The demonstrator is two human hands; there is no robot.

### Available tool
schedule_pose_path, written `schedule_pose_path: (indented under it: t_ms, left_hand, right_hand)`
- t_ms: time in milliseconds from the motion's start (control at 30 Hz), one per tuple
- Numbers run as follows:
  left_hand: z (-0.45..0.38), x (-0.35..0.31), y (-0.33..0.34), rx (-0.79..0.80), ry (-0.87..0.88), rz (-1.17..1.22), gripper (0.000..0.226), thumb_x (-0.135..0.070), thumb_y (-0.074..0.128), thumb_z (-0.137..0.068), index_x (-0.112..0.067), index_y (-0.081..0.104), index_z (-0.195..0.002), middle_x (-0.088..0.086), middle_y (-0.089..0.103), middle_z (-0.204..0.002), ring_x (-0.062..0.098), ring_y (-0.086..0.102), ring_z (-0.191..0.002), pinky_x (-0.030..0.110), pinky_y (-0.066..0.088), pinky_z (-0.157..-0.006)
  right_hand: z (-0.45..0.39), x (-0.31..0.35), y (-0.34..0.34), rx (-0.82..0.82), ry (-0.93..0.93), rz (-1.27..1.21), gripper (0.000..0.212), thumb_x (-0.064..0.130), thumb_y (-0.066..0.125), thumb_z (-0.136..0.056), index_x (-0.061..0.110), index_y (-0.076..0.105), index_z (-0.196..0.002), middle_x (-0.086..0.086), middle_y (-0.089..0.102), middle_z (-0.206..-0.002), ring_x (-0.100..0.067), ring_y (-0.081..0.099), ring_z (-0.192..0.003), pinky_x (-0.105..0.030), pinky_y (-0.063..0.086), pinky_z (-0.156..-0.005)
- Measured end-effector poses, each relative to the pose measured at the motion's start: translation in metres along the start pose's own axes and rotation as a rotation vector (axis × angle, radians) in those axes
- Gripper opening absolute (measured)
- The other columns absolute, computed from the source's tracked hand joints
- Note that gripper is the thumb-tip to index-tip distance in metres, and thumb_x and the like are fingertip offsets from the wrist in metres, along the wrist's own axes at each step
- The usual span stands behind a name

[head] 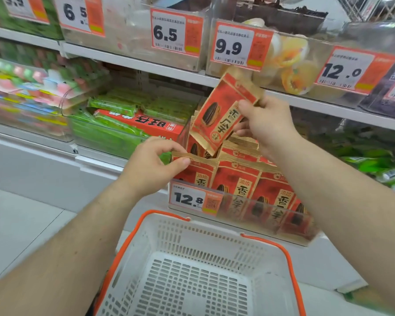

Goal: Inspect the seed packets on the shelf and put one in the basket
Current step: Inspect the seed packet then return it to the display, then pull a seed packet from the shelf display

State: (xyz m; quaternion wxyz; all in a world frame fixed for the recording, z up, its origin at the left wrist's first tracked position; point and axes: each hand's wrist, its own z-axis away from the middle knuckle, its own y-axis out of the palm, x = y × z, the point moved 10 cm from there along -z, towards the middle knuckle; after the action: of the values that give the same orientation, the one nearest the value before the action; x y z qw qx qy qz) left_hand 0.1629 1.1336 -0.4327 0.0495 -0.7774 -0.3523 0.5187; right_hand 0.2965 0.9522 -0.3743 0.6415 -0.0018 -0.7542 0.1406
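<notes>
White basket (160,252) with orange handles sits near, nothing inside. Beyond it, a clear shelf bin (269,215) holds upright red seed packets (235,176). Right hand (263,120) pinches one lifted packet (219,115), tilted above the bin. Left hand (154,164) pinches a packet top (180,156) at the bin's left edge.

The white shelf (96,159) carries a clear bin (271,226) of red seed packets (235,179), beside a bin of green snack packs (114,133) with a red box (146,125).
</notes>
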Motion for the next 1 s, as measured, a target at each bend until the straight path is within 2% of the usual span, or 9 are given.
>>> schedule_pose_path:
  t_ms: [200,267,367,433,533,633,767,867,1000]
  left_hand:
    - [0.001,0.002,-0.003,-0.009,0.032,0.014,0.031,-0.024,0.080,-0.078,-0.049,0.062,-0.078,-0.022,0.064,-0.085,0.007,0.056,-0.097,0.030,0.043,-0.087]
    - [0.001,0.003,-0.003,-0.016,0.028,0.023,0.028,-0.025,0.078,-0.078,-0.049,0.062,-0.076,-0.022,0.064,-0.083,0.008,0.057,-0.097,0.033,0.044,-0.089]
    - [0.002,0.007,-0.002,-0.011,0.009,0.046,0.028,-0.021,0.079,-0.081,-0.040,0.059,-0.076,-0.024,0.063,-0.082,0.011,0.058,-0.095,0.039,0.048,-0.090]
    - [0.002,0.007,-0.002,-0.003,0.000,0.037,0.031,-0.015,0.080,-0.082,-0.036,0.058,-0.076,-0.020,0.065,-0.085,0.013,0.059,-0.096,0.042,0.049,-0.091]
    - [0.002,0.004,-0.002,0.005,-0.013,0.031,0.028,-0.024,0.080,-0.077,-0.042,0.059,-0.075,-0.014,0.068,-0.092,0.014,0.061,-0.102,0.044,0.048,-0.094]
    - [0.002,0.002,-0.003,0.005,-0.031,0.029,0.019,-0.034,0.072,-0.070,-0.047,0.058,-0.073,-0.015,0.069,-0.095,0.013,0.060,-0.106,0.044,0.049,-0.096]
    - [0.003,-0.004,-0.005,-0.013,0.007,0.028,0.018,-0.033,0.070,-0.071,-0.045,0.057,-0.073,-0.021,0.067,-0.096,0.009,0.057,-0.109,0.050,0.052,-0.089]
    - [0.003,-0.002,-0.007,-0.021,-0.002,0.021,0.018,-0.033,0.071,-0.072,-0.047,0.058,-0.073,-0.019,0.068,-0.097,0.013,0.058,-0.109,0.051,0.051,-0.091]
    - [0.004,0.002,-0.008,-0.031,-0.022,-0.013,0.026,-0.021,0.077,-0.080,-0.039,0.060,-0.074,-0.010,0.065,-0.096,0.016,0.056,-0.105,0.047,0.049,-0.092]
  right_hand:
    - [-0.003,0.006,0.032,0.163,-0.156,0.558,0.012,0.024,0.068,-0.095,0.022,0.068,-0.084,0.000,0.071,-0.068,-0.010,0.068,-0.061,-0.030,0.058,-0.069]
    - [-0.008,0.008,0.038,0.192,-0.160,0.629,0.005,0.024,0.074,-0.090,0.019,0.071,-0.090,0.000,0.071,-0.073,-0.011,0.068,-0.063,-0.032,0.059,-0.069]
    - [-0.015,0.015,0.047,0.219,-0.209,0.732,0.025,0.020,0.081,-0.082,0.019,0.072,-0.105,0.004,0.066,-0.087,-0.013,0.065,-0.076,-0.028,0.055,-0.063]
    - [-0.016,0.021,0.054,0.221,-0.281,0.819,0.026,0.019,0.078,-0.084,0.020,0.072,-0.109,0.008,0.063,-0.090,-0.009,0.059,-0.080,-0.021,0.045,-0.060]
    - [-0.016,0.022,0.065,0.240,-0.366,0.980,0.019,0.020,0.073,-0.090,0.016,0.074,-0.108,0.002,0.065,-0.099,-0.014,0.057,-0.088,-0.025,0.043,-0.069]
    - [-0.013,0.008,0.079,0.352,-0.339,1.146,0.002,0.017,0.074,-0.088,0.015,0.073,-0.088,0.001,0.068,-0.092,-0.014,0.059,-0.080,-0.026,0.042,-0.066]
    - [-0.013,-0.007,0.088,0.460,-0.245,1.288,0.006,0.009,0.070,-0.088,0.009,0.075,-0.085,-0.001,0.066,-0.085,-0.015,0.060,-0.076,-0.030,0.054,-0.065]
    - [-0.017,-0.005,0.088,0.433,-0.216,1.259,0.004,0.011,0.073,-0.082,0.010,0.075,-0.085,-0.002,0.067,-0.083,-0.016,0.064,-0.075,-0.033,0.060,-0.071]
    - [-0.017,0.012,0.076,0.232,-0.281,1.157,0.017,0.021,0.079,-0.077,0.021,0.064,-0.084,0.002,0.064,-0.084,-0.019,0.063,-0.079,-0.037,0.059,-0.071]
